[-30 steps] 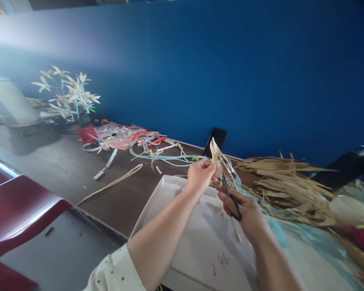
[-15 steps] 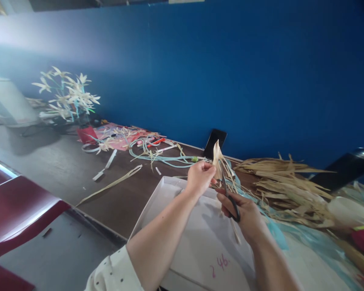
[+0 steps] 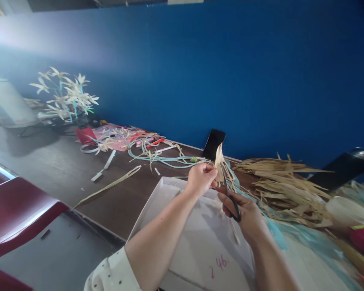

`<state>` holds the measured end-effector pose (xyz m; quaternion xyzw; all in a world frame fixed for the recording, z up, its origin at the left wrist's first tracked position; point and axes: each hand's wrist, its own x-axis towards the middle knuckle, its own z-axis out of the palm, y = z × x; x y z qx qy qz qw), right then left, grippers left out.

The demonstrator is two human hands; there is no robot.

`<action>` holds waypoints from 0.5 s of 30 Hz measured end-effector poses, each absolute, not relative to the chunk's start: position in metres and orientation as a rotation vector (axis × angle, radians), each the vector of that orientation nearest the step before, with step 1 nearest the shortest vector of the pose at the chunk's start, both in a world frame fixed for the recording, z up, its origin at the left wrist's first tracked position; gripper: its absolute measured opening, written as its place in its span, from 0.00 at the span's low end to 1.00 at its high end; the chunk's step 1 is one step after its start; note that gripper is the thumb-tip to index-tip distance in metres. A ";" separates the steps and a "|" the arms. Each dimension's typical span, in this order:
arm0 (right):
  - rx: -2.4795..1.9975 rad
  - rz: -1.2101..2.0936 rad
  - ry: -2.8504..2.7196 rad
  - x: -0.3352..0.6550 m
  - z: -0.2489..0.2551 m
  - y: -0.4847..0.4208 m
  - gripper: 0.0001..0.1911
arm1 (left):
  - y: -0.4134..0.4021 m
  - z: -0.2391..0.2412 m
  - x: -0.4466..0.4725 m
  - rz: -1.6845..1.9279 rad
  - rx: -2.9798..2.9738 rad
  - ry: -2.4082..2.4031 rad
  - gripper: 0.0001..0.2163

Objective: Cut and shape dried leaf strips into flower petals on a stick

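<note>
Pinched between the thumb and fingers of my left hand (image 3: 202,178) is a pale dried husk piece (image 3: 219,163), its pointed tip upward. My right hand (image 3: 244,212) grips a pair of dark-handled scissors (image 3: 235,207), whose blades point up beside the husk. Whether the blades touch it I cannot tell. Both hands are over the far edge of a white box lid (image 3: 200,238) with purple handwriting on it. Just beyond the hands lie thin husk strips.
Dried husks (image 3: 288,186) are heaped at right, near a light blue plastic bag (image 3: 276,232). A phone (image 3: 214,143) leans on the blue wall. Pale blue cords (image 3: 170,161) lie behind. Husk flowers (image 3: 74,95) stand far left; a red chair (image 3: 24,206) is near left.
The husk piece has shifted slightly right and down with my left hand. The scissors stay beside it in my right hand. The whole view has moved a little.
</note>
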<state>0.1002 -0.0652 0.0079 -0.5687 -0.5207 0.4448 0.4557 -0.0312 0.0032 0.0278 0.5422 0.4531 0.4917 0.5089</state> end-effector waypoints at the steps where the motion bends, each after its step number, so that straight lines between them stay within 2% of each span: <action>1: -1.408 1.099 -1.282 0.100 0.008 -0.065 0.25 | 0.003 0.028 -0.031 1.185 1.303 1.089 0.07; 15: -1.395 1.069 -1.310 0.103 0.000 -0.063 0.23 | 0.004 0.027 -0.032 1.191 1.314 1.079 0.08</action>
